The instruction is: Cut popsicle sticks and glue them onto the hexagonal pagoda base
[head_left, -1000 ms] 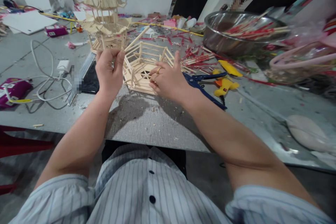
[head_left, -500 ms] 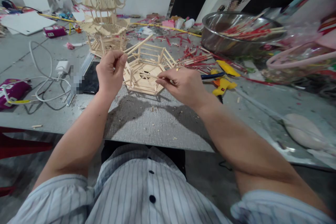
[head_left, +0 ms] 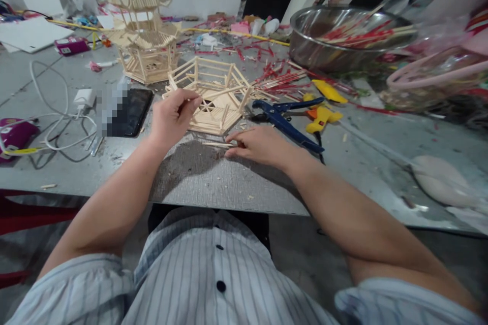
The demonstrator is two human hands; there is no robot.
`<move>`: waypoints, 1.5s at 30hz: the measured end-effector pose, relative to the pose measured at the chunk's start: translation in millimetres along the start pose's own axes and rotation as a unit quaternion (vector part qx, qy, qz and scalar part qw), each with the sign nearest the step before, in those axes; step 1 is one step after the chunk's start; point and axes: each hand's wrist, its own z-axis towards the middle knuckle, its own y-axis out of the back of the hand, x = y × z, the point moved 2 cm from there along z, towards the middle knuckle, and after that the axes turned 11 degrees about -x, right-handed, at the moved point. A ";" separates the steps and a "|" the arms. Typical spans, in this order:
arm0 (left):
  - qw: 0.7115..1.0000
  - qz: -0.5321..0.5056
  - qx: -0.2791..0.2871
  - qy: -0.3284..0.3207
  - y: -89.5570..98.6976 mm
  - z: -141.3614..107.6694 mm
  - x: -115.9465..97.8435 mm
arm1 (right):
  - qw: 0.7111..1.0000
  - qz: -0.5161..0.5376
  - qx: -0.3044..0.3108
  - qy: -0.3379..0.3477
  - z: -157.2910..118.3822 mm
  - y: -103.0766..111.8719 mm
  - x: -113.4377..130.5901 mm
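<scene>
My left hand (head_left: 176,116) is closed in a pinch on a thin wooden stick (head_left: 223,93), which points up and right across a hexagonal stick frame (head_left: 213,124). That frame has a slatted floor and railings and sits on the table. Lower down, my right hand (head_left: 263,146) is closed, thumb and finger around the ends of pale wooden sticks (head_left: 217,145) close to the tabletop, just in front of the frame. Blue-handled cutters (head_left: 287,124) lie right of the frame, behind my right hand.
A stick pagoda (head_left: 143,35) stands behind on the left. Near my left hand lie a black phone (head_left: 135,111) and a white charger (head_left: 84,99) with looped cable. To the right are a yellow glue gun (head_left: 322,119), scattered red-tipped sticks (head_left: 280,81) and a steel bowl (head_left: 312,53) of sticks.
My right hand has moved down from the frame to the tabletop in front of it. My left hand has lowered slightly with its stick. The cutters have come into fuller view.
</scene>
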 end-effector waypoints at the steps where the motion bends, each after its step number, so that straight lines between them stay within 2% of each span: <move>1: 1.000 0.001 0.005 -0.001 -0.8 -0.9 -1.8 | 1.000 0.015 -0.009 -0.014 -0.4 3.0 -3.2; 4: 1.000 -0.016 0.011 -0.011 -3.5 -3.2 -6.0 | 0.994 0.062 -0.060 -0.063 -2.2 14.0 -15.2; 6: 0.999 -0.023 0.019 -0.014 -5.4 -4.6 -8.2 | 0.991 0.089 -0.068 -0.079 -3.1 17.4 -23.1; 9: 0.999 -0.022 0.039 -0.014 -7.2 -6.1 -11.0 | 0.989 0.126 -0.047 -0.062 -2.1 12.0 -32.1; 12: 0.998 -0.041 0.042 -0.022 -7.2 -6.3 -13.3 | 0.986 0.148 -0.072 -0.024 1.4 1.5 -38.0; 15: 0.997 -0.054 0.041 -0.027 -7.2 -6.5 -14.5 | 0.974 0.151 -0.166 -0.012 3.7 -2.4 -41.2; 18: 0.997 -0.054 0.048 -0.032 -8.8 -8.0 -16.1 | 0.952 0.090 -0.289 -0.050 2.3 3.1 -40.9; 20: 0.996 -0.054 0.058 -0.034 -10.4 -9.5 -18.4 | 0.937 0.046 -0.336 -0.082 0.5 7.6 -38.9; 22: 0.995 -0.057 0.069 -0.037 -11.9 -11.1 -21.7 | 0.928 0.037 -0.357 -0.094 -0.7 10.3 -36.8; 25: 0.994 -0.067 0.076 -0.036 -13.8 -13.6 -26.2 | 0.926 0.101 -0.360 -0.055 -1.9 10.7 -33.8; 28: 0.994 -0.063 0.084 -0.010 -16.3 -16.3 -26.8 | 0.920 0.207 -0.333 0.009 -3.6 9.5 -29.0; 30: 0.994 -0.055 0.098 0.009 -18.6 -17.9 -26.1 | 0.911 0.261 -0.318 0.016 -4.9 9.1 -25.3; 34: 0.981 -0.064 0.180 0.019 -24.8 -21.4 -28.1 | 0.899 0.328 -0.291 -0.013 -5.1 7.2 -17.6; 36: 0.972 -0.085 0.219 0.026 -27.4 -23.3 -30.5 | 0.905 0.329 -0.268 -0.004 -3.8 5.2 -13.6; 38: 0.962 -0.109 0.245 0.049 -29.3 -25.3 -32.1 | 0.909 0.315 -0.272 0.001 -1.8 3.7 -12.7; 40: 0.953 -0.130 0.262 0.081 -30.7 -27.1 -32.3 | 0.891 0.322 -0.318 -0.020 0.3 4.0 -17.6; 42: 0.945 -0.152 0.269 0.106 -31.5 -28.5 -32.1 | 0.857 0.355 -0.368 -0.058 2.4 5.6 -27.3; 43: 0.940 -0.165 0.273 0.118 -31.9 -29.2 -32.1 | 0.843 0.375 -0.378 -0.077 3.5 6.9 -32.6; 45: 0.925 -0.199 0.288 0.149 -32.6 -30.6 -33.0 | 0.831 0.408 -0.363 -0.103 5.5 11.1 -40.9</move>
